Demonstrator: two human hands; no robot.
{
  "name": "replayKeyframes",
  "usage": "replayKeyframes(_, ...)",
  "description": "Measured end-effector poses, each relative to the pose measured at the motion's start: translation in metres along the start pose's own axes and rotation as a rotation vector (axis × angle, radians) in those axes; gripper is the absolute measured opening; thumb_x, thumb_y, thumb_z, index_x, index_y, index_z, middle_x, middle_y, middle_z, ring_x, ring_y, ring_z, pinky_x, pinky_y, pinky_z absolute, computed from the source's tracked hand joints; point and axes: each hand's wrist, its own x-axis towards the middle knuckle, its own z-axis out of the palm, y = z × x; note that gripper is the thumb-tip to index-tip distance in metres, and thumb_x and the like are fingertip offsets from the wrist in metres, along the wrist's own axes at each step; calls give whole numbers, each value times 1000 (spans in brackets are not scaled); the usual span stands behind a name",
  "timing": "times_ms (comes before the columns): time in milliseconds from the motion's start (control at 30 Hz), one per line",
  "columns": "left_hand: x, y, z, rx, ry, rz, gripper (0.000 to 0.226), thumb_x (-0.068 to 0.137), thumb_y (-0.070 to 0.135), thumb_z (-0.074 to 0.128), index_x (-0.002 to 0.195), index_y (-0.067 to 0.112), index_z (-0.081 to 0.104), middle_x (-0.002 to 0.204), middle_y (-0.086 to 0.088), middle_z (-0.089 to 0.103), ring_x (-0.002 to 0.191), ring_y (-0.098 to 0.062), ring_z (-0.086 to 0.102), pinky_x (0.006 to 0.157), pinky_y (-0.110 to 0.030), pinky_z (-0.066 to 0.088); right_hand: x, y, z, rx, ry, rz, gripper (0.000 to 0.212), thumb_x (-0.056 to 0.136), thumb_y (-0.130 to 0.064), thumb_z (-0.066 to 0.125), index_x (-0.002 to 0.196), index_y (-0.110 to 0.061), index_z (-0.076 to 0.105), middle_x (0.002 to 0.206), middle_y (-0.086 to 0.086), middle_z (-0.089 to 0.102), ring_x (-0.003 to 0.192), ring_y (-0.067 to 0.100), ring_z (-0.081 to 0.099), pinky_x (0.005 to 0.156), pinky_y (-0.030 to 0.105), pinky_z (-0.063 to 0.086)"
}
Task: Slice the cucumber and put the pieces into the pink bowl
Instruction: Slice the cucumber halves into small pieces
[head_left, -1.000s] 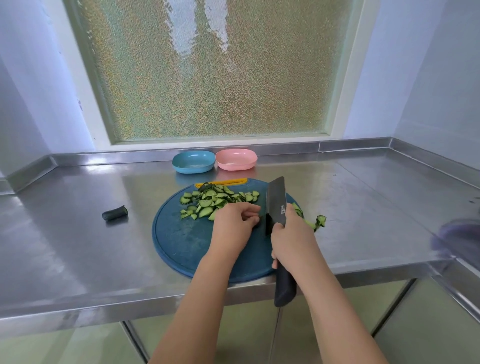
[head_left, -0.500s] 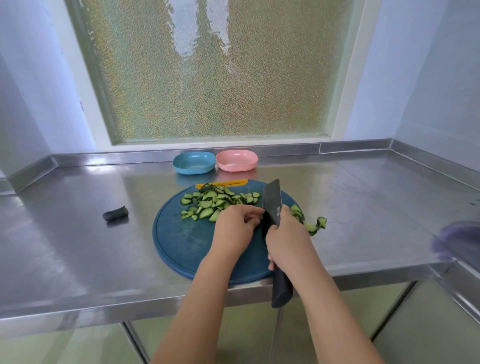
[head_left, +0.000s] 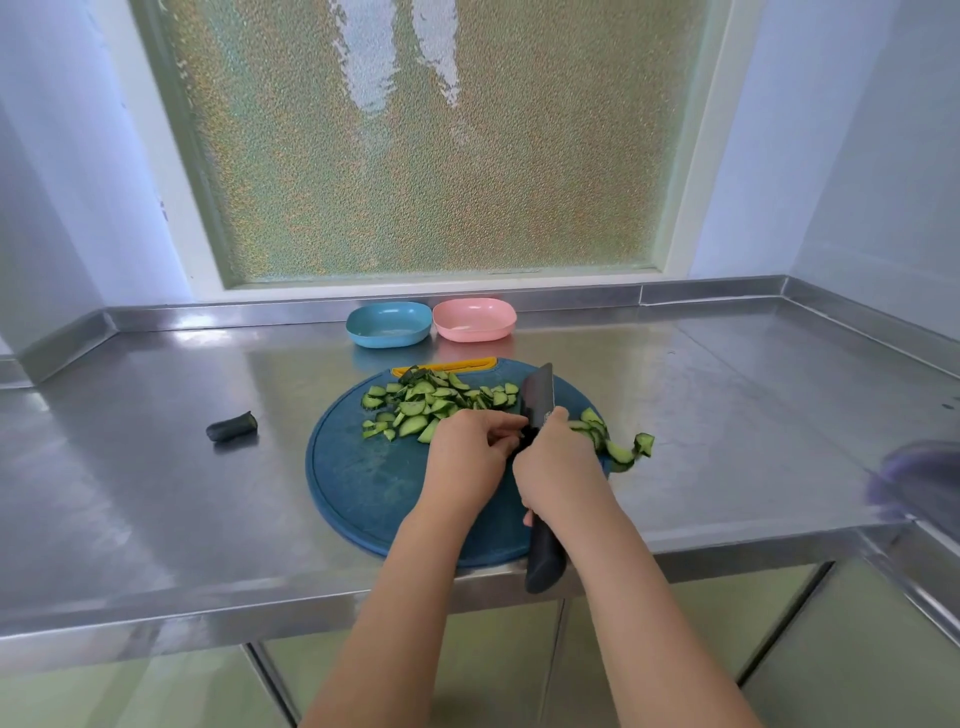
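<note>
A round blue cutting board lies at the counter's front edge. Several green cucumber slices are piled on its far half, and more slices spill off its right rim. My right hand grips the black knife by its handle, blade down on the board. My left hand has curled fingers pressed against the blade's left side, holding a cucumber piece that is mostly hidden beneath them. The pink bowl stands behind the board by the wall.
A blue bowl sits directly left of the pink one. A dark cucumber end lies alone on the steel counter to the left. A blurred purple object is at the right edge.
The knife blade has come down lower onto the board, and both hands have shifted slightly closer together. More slices have gathered on the right of the blade.
</note>
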Motion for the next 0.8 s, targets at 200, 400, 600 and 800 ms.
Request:
replayKeyframes(200,0,-1,-3,-69,-28,-36,33,85,0,60,114,14,67,96,3,70,80,4,58,71,6,37,-11,14,-11,62,-7,-53,53,93,-4,36,144,-12,23,114,23,56,58,30,61,39,29,49)
replayKeyframes(400,-1,2,-2,-97,-36,-39,28,84,3,63,108,16,69,83,11,66,76,9,58,73,2,41,-22,25,-12,183,31,-110,57,97,-7,33,149,-23,18,106,16,55,52,22,56,38,25,48)
replayKeyframes(600,-1,4,-3,-105,-11,-47,27,82,3,65,106,15,69,80,11,64,73,7,57,70,1,41,-22,25,-10,209,81,-134,48,96,-8,32,143,-19,28,103,19,56,51,23,56,38,26,48)
replayKeyframes(800,-2,5,-4,-106,0,-53,26,81,3,66,105,15,69,75,15,60,68,5,55,67,1,41,-22,22,-6,181,75,-133,46,96,-8,34,140,-17,32,99,18,57,56,25,59,41,29,52)
